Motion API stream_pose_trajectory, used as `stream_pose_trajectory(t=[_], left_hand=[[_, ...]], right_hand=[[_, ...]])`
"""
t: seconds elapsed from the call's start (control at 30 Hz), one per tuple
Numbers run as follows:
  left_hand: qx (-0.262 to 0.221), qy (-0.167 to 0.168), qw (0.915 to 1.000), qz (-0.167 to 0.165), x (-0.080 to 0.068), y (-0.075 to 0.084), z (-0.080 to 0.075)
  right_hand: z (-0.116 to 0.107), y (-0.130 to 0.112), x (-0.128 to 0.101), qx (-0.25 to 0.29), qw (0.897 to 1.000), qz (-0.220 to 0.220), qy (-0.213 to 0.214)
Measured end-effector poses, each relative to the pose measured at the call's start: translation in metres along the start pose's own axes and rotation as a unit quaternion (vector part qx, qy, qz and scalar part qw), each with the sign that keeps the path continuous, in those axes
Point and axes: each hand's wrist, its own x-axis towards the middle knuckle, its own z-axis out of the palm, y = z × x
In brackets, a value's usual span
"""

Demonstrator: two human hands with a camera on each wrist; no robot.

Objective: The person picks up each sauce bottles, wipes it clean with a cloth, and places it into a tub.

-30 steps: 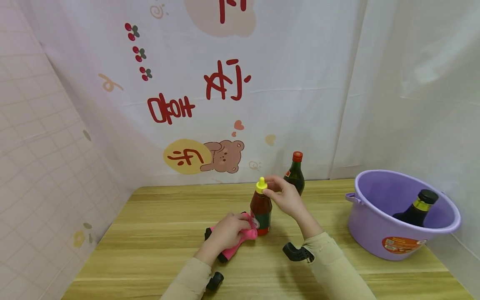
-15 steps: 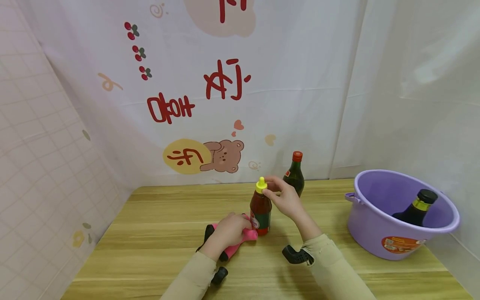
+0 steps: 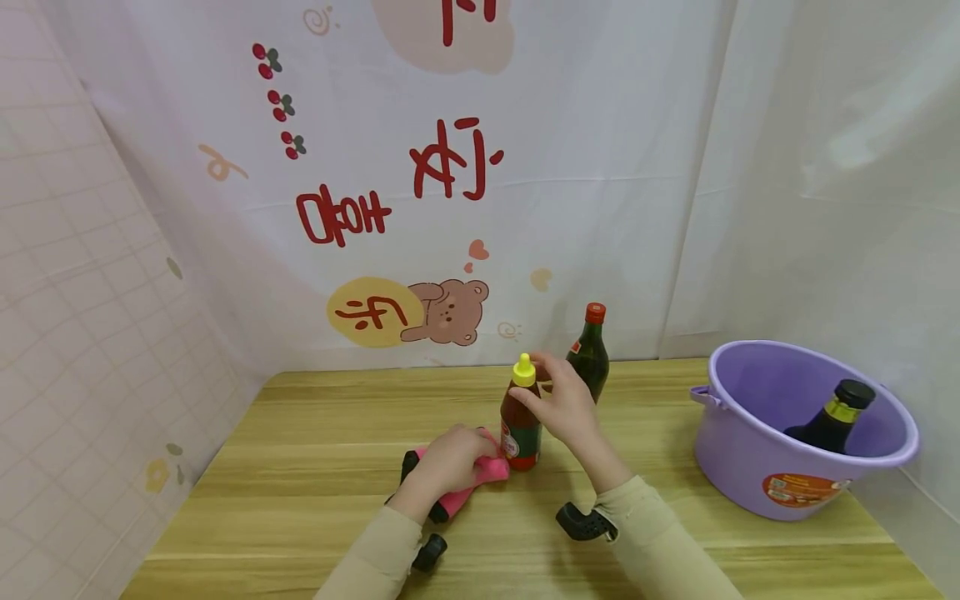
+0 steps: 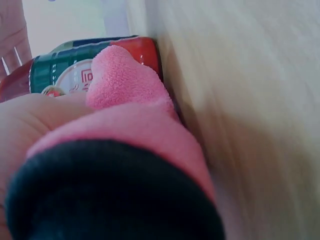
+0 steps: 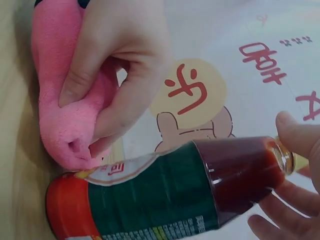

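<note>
A sauce bottle (image 3: pixel 522 437) with a yellow nozzle cap, red-brown contents and a green label stands upright on the table. My right hand (image 3: pixel 564 402) is at its neck, with the thumb on the near side and the fingers behind, just under the cap. My left hand (image 3: pixel 450 461) grips a pink cloth (image 3: pixel 491 468) with dark edges, low beside the bottle. In the right wrist view, the bunched cloth (image 5: pixel 65 117) meets the lower side of the bottle (image 5: pixel 150 195), with left thumb and fingers pinching the fabric.
Behind the right hand stands a green bottle (image 3: pixel 590 357) with a red cap. A purple bucket (image 3: pixel 738 467) is at the right, with a black-capped dark bottle (image 3: pixel 831 423) leaning inside. A printed white curtain (image 3: pixel 600 167) hangs behind the wooden table (image 3: pixel 315 467).
My right hand has slid slightly down and left, its thumb now lying across the bottle's neck rather than at the cap. The left hand and cloth have shifted slightly left.
</note>
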Motion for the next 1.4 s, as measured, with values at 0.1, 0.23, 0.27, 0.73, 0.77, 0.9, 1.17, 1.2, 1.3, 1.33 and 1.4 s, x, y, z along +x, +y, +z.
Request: stream_pose_trajectory(t=[0.1,0.23,0.27,0.73,0.77,0.9,1.17,1.2,1.3,1.33,1.4], left_hand=[[-0.001,0.007,1.0,0.001,-0.003,-0.004,-0.001],[0.01,0.01,0.9999,-0.006,-0.006,-0.009,-0.006],[0.01,0.011,0.9999,-0.007,-0.006,-0.01,-0.007],[-0.054,0.104,0.9929,-0.02,-0.003,-0.01,-0.051],[-0.057,0.115,0.9916,-0.015,-0.002,-0.009,-0.054],[-0.055,0.16,0.9855,0.016,0.003,-0.006,-0.063],[-0.046,0.207,0.9758,0.052,0.013,0.005,-0.078],[-0.043,0.208,0.9755,0.056,0.015,0.006,-0.079],[-0.034,0.204,0.9767,0.057,0.018,0.01,-0.079],[-0.031,0.203,0.9772,0.055,0.019,0.011,-0.078],[-0.03,0.2,0.9781,0.048,0.02,0.012,-0.075]], right_hand=[[0.002,-0.003,0.001,-0.03,0.999,0.006,0.017],[0.003,-0.005,0.002,-0.042,0.999,0.006,0.026],[0.003,-0.005,0.002,-0.041,0.999,0.006,0.025],[-0.012,0.01,0.008,0.068,0.996,-0.006,-0.05],[-0.013,0.011,0.008,0.079,0.995,-0.007,-0.061],[-0.016,0.015,0.011,0.099,0.99,-0.011,-0.097],[-0.017,0.016,0.015,0.133,0.981,-0.014,-0.141],[-0.017,0.017,0.015,0.134,0.98,-0.014,-0.144],[-0.016,0.017,0.016,0.138,0.979,-0.014,-0.147],[-0.016,0.017,0.016,0.14,0.979,-0.013,-0.147],[-0.016,0.017,0.016,0.141,0.979,-0.011,-0.146]])
